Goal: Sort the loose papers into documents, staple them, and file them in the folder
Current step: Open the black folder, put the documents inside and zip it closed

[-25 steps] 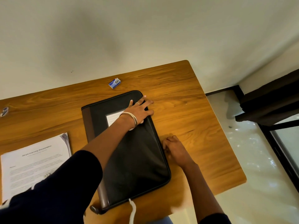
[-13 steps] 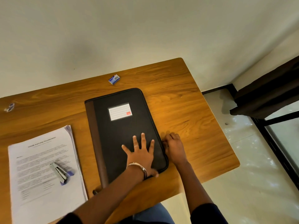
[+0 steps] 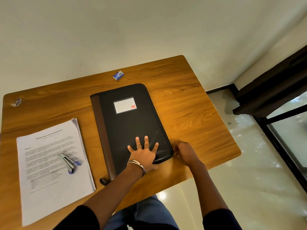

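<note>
1. Left hand [image 3: 144,154]: fingers spread flat, pressing on the near end of the closed black zip folder [image 3: 131,123].
2. Right hand [image 3: 184,151]: fingertips pinched at the folder's near right corner; item pinched not discernible.
3. Paper stack [image 3: 49,166], stapler [image 3: 66,162] on top: well left of the spread fingers.
4. Staple box [image 3: 118,75]: far beyond the fingertips.
</note>
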Available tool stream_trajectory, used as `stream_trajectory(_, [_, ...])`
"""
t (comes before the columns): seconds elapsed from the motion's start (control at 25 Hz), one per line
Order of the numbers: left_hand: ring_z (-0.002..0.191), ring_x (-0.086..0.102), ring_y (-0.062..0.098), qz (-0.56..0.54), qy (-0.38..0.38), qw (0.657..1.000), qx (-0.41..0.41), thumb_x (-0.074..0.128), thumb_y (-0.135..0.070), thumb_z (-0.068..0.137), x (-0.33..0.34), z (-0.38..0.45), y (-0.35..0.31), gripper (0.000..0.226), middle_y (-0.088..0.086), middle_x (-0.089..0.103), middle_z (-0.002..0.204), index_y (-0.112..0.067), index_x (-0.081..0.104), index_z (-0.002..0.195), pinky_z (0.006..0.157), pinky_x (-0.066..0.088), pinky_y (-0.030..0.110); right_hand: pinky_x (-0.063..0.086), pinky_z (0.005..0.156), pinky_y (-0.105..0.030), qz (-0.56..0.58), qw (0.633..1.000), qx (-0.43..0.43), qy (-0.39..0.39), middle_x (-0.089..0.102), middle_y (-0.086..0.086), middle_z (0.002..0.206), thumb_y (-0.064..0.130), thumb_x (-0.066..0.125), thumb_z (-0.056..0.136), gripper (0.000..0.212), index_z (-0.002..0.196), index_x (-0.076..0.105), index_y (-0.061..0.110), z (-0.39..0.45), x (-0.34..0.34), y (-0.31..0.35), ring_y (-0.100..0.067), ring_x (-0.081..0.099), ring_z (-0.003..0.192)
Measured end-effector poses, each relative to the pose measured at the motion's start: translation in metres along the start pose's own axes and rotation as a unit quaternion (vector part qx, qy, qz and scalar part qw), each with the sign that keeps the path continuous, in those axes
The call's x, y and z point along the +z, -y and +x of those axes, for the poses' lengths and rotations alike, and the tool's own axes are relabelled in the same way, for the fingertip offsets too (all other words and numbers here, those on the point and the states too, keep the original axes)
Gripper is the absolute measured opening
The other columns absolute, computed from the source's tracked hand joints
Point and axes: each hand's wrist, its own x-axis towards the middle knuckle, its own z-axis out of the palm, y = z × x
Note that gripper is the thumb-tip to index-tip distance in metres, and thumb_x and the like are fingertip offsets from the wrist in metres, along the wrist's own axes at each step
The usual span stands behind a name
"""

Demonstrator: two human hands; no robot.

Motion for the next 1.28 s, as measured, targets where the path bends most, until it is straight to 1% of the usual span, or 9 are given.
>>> stream_trajectory(0.08, [0.137, -0.015, 0.05, 0.001, -0.019, 1.0, 0.011, 0.047, -0.062, 0.084, 0.006, -0.003, 0.002, 0.087, 0.014, -0.018, 0.154, -0.032, -0.005, 0.147, 0.105, 0.008, 0.07, 0.042, 0.06, -0.025, 0.055, 0.997, 0.041, 0.028, 0.057, -0.005, 0.062, 0.011, 0.046, 0.085, 0.025, 0.063, 0.059, 0.013, -0.013, 0.0, -0.005, -0.014, 0.051, 0.059])
stream_trajectory(0.2, [0.14, -0.02, 0.036, -0.026, -0.076, 0.997, 0.009, 0.045, -0.064, 0.084, 0.022, -0.017, 0.011, 0.087, 0.005, -0.025, 0.152, -0.032, -0.003, 0.148, 0.112, 0.003, 0.062, 0.039, 0.06, -0.021, 0.006, 1.0, 0.011, -0.022, 0.055, 0.0, 0.07, 0.006, 0.047, 0.089, 0.022, 0.073, 0.057, 0.017, -0.034, 0.012, -0.006, -0.014, 0.049, 0.067])
stream_trajectory(0.32, [0.139, -0.022, 0.037, -0.053, -0.096, 0.989, -0.097, 0.055, -0.064, 0.078, 0.044, -0.044, 0.026, 0.107, 0.01, -0.036, 0.146, -0.028, -0.024, 0.14, 0.11, 0.008, 0.063, 0.034, 0.057, -0.018, -0.076, 0.992, -0.036, -0.098, 0.052, 0.001, 0.081, 0.004, 0.049, 0.09, 0.015, 0.082, 0.051, 0.016, -0.048, 0.03, -0.01, -0.012, 0.045, 0.071])
stream_trajectory(0.4, [0.14, 0.0, 0.047, -0.072, -0.088, 0.975, -0.19, 0.061, -0.054, 0.08, 0.061, -0.064, 0.038, 0.111, 0.02, -0.03, 0.148, -0.021, -0.026, 0.14, 0.107, 0.024, 0.059, 0.037, 0.062, -0.022, -0.086, 0.988, -0.02, -0.125, 0.055, -0.004, 0.089, 0.007, 0.049, 0.094, 0.008, 0.09, 0.055, 0.011, -0.051, 0.039, -0.011, -0.015, 0.048, 0.077])
stream_trajectory(0.48, [0.132, 0.034, 0.042, -0.101, -0.083, 0.967, -0.221, 0.056, -0.042, 0.089, 0.069, -0.077, 0.048, 0.093, 0.021, -0.017, 0.153, -0.017, -0.011, 0.148, 0.103, 0.041, 0.045, 0.042, 0.066, -0.025, -0.091, 0.986, -0.006, -0.138, 0.058, -0.008, 0.092, 0.009, 0.051, 0.094, 0.008, 0.096, 0.058, 0.005, -0.053, 0.048, -0.008, -0.018, 0.052, 0.08])
stream_trajectory(0.64, [0.126, 0.046, 0.032, -0.154, -0.083, 0.964, -0.2, 0.049, -0.048, 0.091, 0.071, -0.083, 0.062, 0.08, 0.013, -0.007, 0.157, -0.017, 0.004, 0.149, 0.102, 0.041, 0.036, 0.048, 0.066, -0.027, -0.054, 0.987, 0.017, -0.154, 0.063, -0.009, 0.086, 0.008, 0.058, 0.09, 0.005, 0.089, 0.062, 0.005, -0.073, 0.063, 0.006, -0.02, 0.059, 0.077])
stream_trajectory(0.96, [0.134, 0.037, 0.028, -0.283, -0.118, 0.934, -0.184, 0.061, -0.038, 0.087, 0.069, -0.089, 0.08, 0.078, 0.001, 0.007, 0.158, -0.018, 0.018, 0.148, 0.107, 0.033, 0.033, 0.049, 0.071, -0.028, -0.042, 0.997, -0.021, -0.066, 0.056, -0.003, 0.082, 0.015, 0.055, 0.091, 0.008, 0.084, 0.057, 0.013, -0.106, 0.113, 0.057, -0.02, 0.058, 0.08])
stream_trajectory(1.12, [0.12, 0.051, 0.029, -0.404, -0.21, 0.875, -0.164, 0.054, -0.013, 0.092, 0.068, -0.089, 0.084, 0.047, 0.003, 0.04, 0.146, -0.017, 0.043, 0.138, 0.102, 0.042, 0.034, 0.05, 0.074, -0.03, -0.087, 0.993, -0.08, 0.029, 0.063, -0.008, 0.09, 0.012, 0.057, 0.087, 0.009, 0.092, 0.063, 0.009, -0.113, 0.124, 0.08, -0.023, 0.06, 0.086])
stream_trajectory(1.28, [0.104, 0.06, 0.029, -0.509, -0.235, 0.815, -0.149, 0.05, -0.003, 0.092, 0.066, -0.082, 0.078, 0.04, 0.005, 0.057, 0.129, -0.018, 0.055, 0.129, 0.092, 0.052, 0.038, 0.043, 0.065, -0.025, -0.143, 0.971, -0.142, 0.126, 0.062, -0.008, 0.089, 0.012, 0.059, 0.083, 0.013, 0.095, 0.063, 0.007, -0.118, 0.142, 0.098, -0.026, 0.06, 0.086])
